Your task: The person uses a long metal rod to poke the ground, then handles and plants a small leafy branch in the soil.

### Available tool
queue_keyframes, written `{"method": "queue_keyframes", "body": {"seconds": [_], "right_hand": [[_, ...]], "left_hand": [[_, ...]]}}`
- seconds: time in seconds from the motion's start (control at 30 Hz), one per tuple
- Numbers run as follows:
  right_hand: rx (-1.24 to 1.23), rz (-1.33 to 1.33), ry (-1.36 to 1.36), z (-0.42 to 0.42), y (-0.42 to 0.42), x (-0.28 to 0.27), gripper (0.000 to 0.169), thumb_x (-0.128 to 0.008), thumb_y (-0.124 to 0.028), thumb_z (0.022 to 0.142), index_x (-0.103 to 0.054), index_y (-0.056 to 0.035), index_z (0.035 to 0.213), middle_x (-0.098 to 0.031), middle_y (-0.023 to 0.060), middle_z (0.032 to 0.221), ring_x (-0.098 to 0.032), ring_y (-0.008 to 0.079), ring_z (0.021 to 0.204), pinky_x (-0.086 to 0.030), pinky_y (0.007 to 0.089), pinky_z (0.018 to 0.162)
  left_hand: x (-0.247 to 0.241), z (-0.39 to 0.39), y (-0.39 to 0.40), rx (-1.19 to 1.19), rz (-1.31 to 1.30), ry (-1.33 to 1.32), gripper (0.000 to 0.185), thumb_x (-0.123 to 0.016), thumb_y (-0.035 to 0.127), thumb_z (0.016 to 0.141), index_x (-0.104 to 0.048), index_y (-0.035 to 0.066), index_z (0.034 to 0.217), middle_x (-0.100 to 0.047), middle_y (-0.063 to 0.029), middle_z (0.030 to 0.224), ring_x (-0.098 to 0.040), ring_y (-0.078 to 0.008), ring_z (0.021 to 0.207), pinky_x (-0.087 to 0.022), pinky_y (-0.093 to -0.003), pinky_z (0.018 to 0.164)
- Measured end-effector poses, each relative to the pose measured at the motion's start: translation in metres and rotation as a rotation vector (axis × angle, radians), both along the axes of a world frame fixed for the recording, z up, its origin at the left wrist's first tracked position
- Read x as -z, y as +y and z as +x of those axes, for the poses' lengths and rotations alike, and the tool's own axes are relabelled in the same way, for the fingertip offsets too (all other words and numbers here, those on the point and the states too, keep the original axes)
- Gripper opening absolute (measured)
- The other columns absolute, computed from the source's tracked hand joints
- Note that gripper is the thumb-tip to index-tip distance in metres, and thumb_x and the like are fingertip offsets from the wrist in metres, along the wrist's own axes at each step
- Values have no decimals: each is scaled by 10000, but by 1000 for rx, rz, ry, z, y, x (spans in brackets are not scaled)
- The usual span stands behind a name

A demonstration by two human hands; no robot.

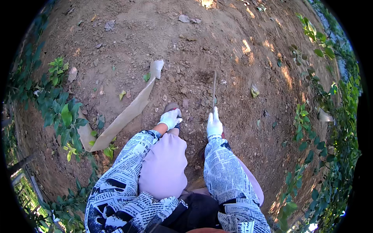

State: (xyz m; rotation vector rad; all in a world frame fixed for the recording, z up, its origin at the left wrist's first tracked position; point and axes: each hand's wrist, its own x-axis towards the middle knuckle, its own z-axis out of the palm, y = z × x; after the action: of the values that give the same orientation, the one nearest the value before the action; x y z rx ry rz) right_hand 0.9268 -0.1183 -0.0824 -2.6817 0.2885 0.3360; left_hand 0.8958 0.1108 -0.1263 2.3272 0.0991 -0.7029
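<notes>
My left hand (170, 118), in a white glove, is at the front of my left leg, just over a brown shoe (172, 107). Something dark shows by its fingers, too small to name. My right hand (214, 125), also gloved in white, grips a thin rod-like hand tool (214, 90) that points away from me. The tool's far end is blurred against loose, crumbly soil (201, 87); its shape there cannot be made out. Between my feet and beyond them lie small clods.
On the left a long, bent strip of beige sheet material (123, 122) lies across the ground. Leafy plants (65, 116) grow beside it, and more foliage (335, 157) lines the right side. Dry leaves (184, 18) are scattered over the dirt.
</notes>
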Motion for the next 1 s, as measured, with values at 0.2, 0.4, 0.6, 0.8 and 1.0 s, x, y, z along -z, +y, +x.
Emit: {"method": "queue_keyframes", "body": {"seconds": [0.2, 0.4, 0.6, 0.8, 1.0], "right_hand": [[7, 122, 54, -53, -26, -16, 491, -421, -408, 940, -356, -233, 1394, -631, 273, 840, -632, 414, 758, -491, 475, 680], [-52, 144, 66, -110, -29, -9, 485, -419, -405, 946, -345, -265, 1404, -643, 250, 877, -634, 403, 764, -490, 480, 687], [89, 179, -43, -24, -10, 18, 451, -414, -375, 954, -393, -216, 1376, -637, 252, 929, -621, 420, 831, -487, 465, 724], [215, 281, -111, -6, -8, -17, 479, -421, -336, 962, -358, -138, 1394, -613, 200, 1134, -610, 358, 1002, -475, 397, 825], [42, 265, -9, -82, -11, -14, 457, -450, -328, 950, -400, -156, 1370, -616, 215, 1093, -629, 361, 934, -493, 389, 813]], "left_hand": [[1, -1, 4, 3, 16, 3, 259, -617, 324, 822, -579, 146, 1006, -639, -113, 1000, -605, -303, 978, -463, -419, 841], [-4, 0, 1, 1, -4, 5, 242, -604, 314, 833, -582, 146, 1005, -638, -103, 1012, -601, -290, 991, -460, -412, 849], [0, 1, 3, 6, -20, 10, 231, -594, 310, 840, -578, 143, 998, -642, -103, 993, -608, -292, 972, -463, -411, 834], [1, 0, 7, 12, -9, 17, 218, -594, 301, 843, -575, 139, 988, -642, -98, 989, -609, -290, 968, -462, -414, 834], [0, -1, 8, 1, -21, 16, 215, -596, 297, 843, -580, 141, 991, -644, -98, 983, -612, -291, 960, -462, -411, 836]]}}
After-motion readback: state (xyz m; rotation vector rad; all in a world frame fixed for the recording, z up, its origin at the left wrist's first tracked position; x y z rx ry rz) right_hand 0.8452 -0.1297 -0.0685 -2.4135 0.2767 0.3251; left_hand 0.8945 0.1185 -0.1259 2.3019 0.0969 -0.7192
